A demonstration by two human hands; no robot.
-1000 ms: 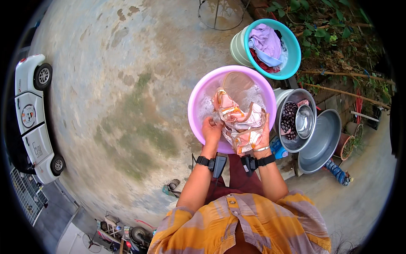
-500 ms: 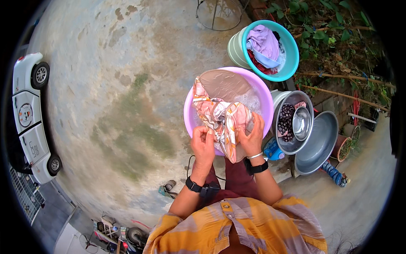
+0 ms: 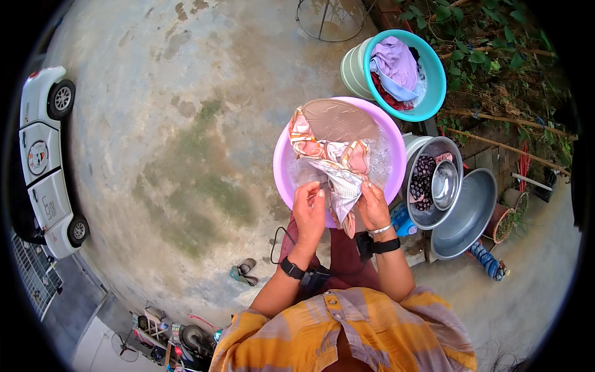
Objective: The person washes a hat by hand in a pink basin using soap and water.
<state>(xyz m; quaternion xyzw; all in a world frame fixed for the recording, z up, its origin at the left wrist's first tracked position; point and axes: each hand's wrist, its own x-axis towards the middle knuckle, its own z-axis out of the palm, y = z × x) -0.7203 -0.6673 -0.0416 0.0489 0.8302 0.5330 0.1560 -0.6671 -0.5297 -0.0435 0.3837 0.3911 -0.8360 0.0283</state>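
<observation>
A garment (image 3: 336,162) in pink, orange and white print hangs across the purple basin (image 3: 280,164). Part of it rests over a brown, ridged washboard-like panel (image 3: 341,118), and its lower end drapes over the near rim. A pale, dotted inner side is turned up. My right hand (image 3: 373,206) grips the garment's right edge between thumb and fingers. Closed in a pinch at the garment's left edge is my left hand (image 3: 309,208); its fingertips partly hide what they grip. Sudsy water (image 3: 384,155) shows in the basin around the cloth.
A teal-rimmed bucket (image 3: 439,77) at the back right holds lilac, blue and red clothes. Right of the basin, a metal bowl (image 3: 455,186) holds dark cloth and a smaller bowl (image 3: 444,184). Beside it leans a grey basin (image 3: 474,217). Sandals (image 3: 243,271) lie left of my legs.
The garment has been turned so its pale inner side shows between my hands. Both hands have shifted slightly, the left one a little to the right and lower. The view has moved slightly.
</observation>
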